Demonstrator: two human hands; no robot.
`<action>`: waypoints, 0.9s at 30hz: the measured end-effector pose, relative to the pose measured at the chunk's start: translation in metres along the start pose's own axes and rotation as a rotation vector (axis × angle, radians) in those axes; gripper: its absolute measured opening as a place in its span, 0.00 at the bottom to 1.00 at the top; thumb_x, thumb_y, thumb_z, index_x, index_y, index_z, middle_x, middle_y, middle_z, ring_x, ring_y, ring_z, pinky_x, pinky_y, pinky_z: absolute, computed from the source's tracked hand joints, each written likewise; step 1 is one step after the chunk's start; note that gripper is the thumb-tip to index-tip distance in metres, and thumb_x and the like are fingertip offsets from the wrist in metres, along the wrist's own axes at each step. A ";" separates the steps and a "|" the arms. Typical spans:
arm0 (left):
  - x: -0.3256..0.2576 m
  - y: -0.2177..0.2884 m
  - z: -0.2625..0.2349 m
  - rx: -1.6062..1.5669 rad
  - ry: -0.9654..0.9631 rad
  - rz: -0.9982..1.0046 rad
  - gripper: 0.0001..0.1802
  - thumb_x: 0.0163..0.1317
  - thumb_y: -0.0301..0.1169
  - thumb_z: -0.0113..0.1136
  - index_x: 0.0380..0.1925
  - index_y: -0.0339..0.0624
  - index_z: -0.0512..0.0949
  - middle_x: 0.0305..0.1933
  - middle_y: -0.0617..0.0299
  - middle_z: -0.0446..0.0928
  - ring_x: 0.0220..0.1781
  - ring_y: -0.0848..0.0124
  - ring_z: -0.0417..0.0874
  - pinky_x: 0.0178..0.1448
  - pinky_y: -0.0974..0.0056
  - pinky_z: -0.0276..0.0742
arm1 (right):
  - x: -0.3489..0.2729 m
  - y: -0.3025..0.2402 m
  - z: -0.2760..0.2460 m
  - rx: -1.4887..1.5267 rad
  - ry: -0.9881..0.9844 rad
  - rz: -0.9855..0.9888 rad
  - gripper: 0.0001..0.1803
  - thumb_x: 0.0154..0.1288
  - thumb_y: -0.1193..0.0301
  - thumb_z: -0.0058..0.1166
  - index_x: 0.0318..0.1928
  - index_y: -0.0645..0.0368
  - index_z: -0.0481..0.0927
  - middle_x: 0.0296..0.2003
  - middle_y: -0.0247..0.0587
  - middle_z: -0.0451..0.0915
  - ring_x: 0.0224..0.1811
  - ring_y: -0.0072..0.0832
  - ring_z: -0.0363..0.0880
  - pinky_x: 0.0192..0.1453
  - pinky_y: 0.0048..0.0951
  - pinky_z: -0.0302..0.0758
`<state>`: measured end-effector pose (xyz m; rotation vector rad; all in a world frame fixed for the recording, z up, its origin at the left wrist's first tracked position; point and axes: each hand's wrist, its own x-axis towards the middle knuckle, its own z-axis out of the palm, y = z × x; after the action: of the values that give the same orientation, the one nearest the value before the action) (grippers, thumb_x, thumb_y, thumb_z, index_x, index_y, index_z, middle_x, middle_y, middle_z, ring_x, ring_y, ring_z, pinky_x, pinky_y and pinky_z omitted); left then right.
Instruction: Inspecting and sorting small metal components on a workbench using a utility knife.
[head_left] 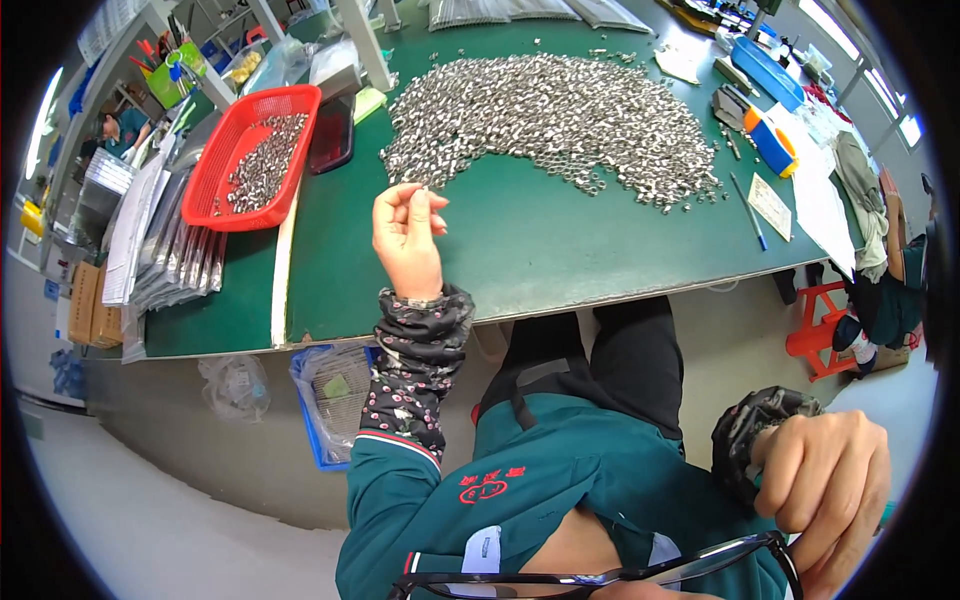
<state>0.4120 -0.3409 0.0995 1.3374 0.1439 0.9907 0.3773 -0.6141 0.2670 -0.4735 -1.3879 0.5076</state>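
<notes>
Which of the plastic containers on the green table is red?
The red basket on the left of the table, holding small metal parts; the long tray at far right is blue.

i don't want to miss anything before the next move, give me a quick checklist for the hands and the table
1. Left hand beside the metal pieces: ok, at the pile's near left edge.
2. Piece gripped in the left hand: cannot tell, the fingertips are curled together and anything between them is too small to make out.
3. Right hand at the table: not ok, it is raised by the glasses, away from the tabletop.
4. Red basket right side up: ok, left of the pile with some pieces inside.
5. Blue pen off the pile: ok, it lies to the right.
</notes>
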 end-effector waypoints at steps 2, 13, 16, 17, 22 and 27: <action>0.000 0.001 0.003 -0.037 0.012 -0.009 0.03 0.58 0.25 0.45 0.32 0.37 0.67 0.25 0.60 0.73 0.19 0.81 0.68 0.23 0.77 0.65 | 0.006 0.007 -0.006 0.045 -0.029 -0.019 0.01 0.47 0.81 0.56 0.23 0.68 0.78 0.15 0.44 0.73 0.07 0.21 0.59 0.11 0.19 0.57; -0.007 -0.003 -0.003 0.077 0.022 -0.029 0.05 0.58 0.26 0.46 0.33 0.37 0.66 0.26 0.61 0.74 0.20 0.83 0.67 0.22 0.79 0.64 | 0.006 0.000 -0.032 -0.222 -0.155 -0.129 0.06 0.54 0.73 0.47 0.30 0.55 0.78 0.17 0.30 0.70 0.08 0.15 0.57 0.13 0.15 0.51; -0.003 -0.002 -0.002 0.100 0.055 0.004 0.05 0.58 0.26 0.46 0.33 0.37 0.66 0.26 0.61 0.73 0.19 0.83 0.67 0.22 0.79 0.64 | 0.003 -0.001 -0.034 -0.121 -0.079 -0.327 0.04 0.44 0.82 0.51 0.20 0.60 0.77 0.13 0.33 0.68 0.07 0.17 0.58 0.11 0.17 0.53; -0.003 -0.003 -0.001 0.100 0.062 0.003 0.05 0.58 0.25 0.46 0.33 0.37 0.66 0.26 0.61 0.73 0.19 0.83 0.67 0.21 0.79 0.64 | 0.002 -0.001 -0.036 -0.089 -0.051 -0.397 0.06 0.40 0.85 0.52 0.16 0.61 0.77 0.12 0.34 0.68 0.07 0.17 0.58 0.11 0.17 0.54; -0.002 -0.007 -0.001 0.144 0.074 -0.008 0.04 0.57 0.24 0.47 0.33 0.38 0.67 0.26 0.62 0.73 0.19 0.83 0.67 0.21 0.79 0.63 | -0.010 -0.012 -0.053 -0.089 0.013 -0.577 0.10 0.33 0.90 0.50 0.09 0.63 0.71 0.08 0.35 0.66 0.04 0.18 0.57 0.08 0.18 0.55; -0.003 -0.005 0.001 0.172 0.051 0.005 0.04 0.57 0.24 0.47 0.33 0.38 0.67 0.26 0.62 0.73 0.19 0.83 0.67 0.21 0.79 0.63 | -0.006 -0.025 -0.060 0.051 -0.157 -0.615 0.10 0.33 0.90 0.43 0.08 0.64 0.67 0.07 0.40 0.66 0.06 0.22 0.63 0.09 0.18 0.60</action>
<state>0.4136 -0.3426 0.0940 1.4696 0.2702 1.0351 0.4378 -0.6393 0.2695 0.0489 -1.5763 0.0755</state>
